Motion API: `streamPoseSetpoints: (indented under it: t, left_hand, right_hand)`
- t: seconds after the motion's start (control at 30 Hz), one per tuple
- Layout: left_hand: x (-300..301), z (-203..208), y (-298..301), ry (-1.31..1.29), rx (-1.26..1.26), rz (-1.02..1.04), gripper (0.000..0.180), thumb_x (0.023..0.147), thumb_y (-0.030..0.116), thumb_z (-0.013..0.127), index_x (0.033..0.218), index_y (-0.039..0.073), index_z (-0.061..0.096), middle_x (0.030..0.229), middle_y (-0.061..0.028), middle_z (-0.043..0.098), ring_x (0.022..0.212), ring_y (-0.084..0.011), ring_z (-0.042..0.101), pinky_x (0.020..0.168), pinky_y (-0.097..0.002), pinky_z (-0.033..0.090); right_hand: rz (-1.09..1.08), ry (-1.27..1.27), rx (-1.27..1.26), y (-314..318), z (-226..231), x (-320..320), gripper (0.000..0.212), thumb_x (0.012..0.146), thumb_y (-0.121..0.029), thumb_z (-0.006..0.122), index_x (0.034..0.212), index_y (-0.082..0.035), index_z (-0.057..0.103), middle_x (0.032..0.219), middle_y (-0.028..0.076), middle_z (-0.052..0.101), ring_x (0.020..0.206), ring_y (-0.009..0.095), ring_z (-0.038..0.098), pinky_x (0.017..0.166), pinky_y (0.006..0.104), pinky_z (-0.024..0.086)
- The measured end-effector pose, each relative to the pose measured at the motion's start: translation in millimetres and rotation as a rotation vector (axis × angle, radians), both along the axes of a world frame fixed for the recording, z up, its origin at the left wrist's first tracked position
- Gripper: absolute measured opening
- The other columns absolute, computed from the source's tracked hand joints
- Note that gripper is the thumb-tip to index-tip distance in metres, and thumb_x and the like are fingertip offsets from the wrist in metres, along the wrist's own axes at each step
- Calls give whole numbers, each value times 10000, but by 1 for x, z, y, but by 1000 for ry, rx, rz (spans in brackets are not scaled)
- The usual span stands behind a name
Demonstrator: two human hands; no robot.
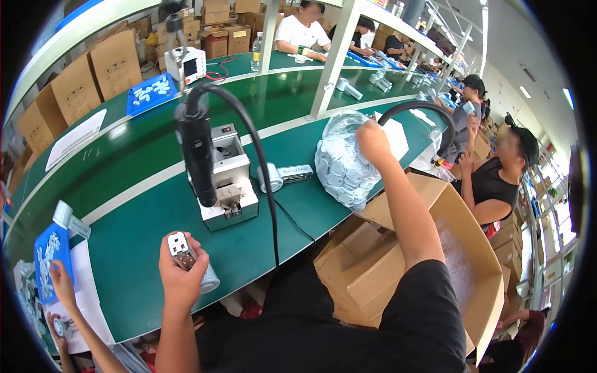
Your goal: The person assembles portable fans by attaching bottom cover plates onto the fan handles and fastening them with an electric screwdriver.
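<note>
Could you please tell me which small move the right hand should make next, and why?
Probably the right hand should lift one pale piece out of the clear plastic bag. That hand is at the bag's upper part, many such pieces show through the plastic, and the left hand holds a device.

Device (181,253) wht & lt grey — parts (347,171) lt blue, driver (198,152) blk, tabletop (137,273) dk grn.

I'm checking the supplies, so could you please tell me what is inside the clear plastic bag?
The clear plastic bag holds many small pale-blue pieces. Pieces deeper inside are covered by the outer ones, and the right hand hides part of the bag's upper edge.
</note>
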State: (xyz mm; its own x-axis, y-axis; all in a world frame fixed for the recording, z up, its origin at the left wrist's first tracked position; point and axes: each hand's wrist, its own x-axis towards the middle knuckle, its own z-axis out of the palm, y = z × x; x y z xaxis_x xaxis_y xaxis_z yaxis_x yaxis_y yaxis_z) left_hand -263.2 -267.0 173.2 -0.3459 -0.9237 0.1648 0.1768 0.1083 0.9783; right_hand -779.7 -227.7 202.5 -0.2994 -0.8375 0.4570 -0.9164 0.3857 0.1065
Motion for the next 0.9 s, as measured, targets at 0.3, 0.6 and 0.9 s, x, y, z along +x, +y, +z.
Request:
streamPoseSetpoints:
  t: [0.3,0.6,0.9]
  left_hand:
    - [13,-9,2,23,-43,20,455,752,-63,636,1146,63,447,881,-38,530,741,-89,533,628,-232,458]
    - [-3,-7,11,-129,-331,-30,457,751,151,723,1135,62,492,836,-86,577,702,-181,581,623,-302,472]
    - [33,-16,14,-245,-365,51,510,749,150,696,1204,91,474,1035,-129,577,900,-281,592,749,-357,475]
  right_hand:
    - [361,-930,-662,50,74,118,139,891,-42,561,989,46,607,741,67,610,634,133,587,614,228,463]
    - [1102,-363,-322,35,68,344,315,627,24,688,938,-1,645,848,110,597,728,255,607,599,356,480]
    - [1261,-423,-113,17,22,387,367,689,-172,760,988,0,636,1002,145,605,792,274,615,695,377,468]
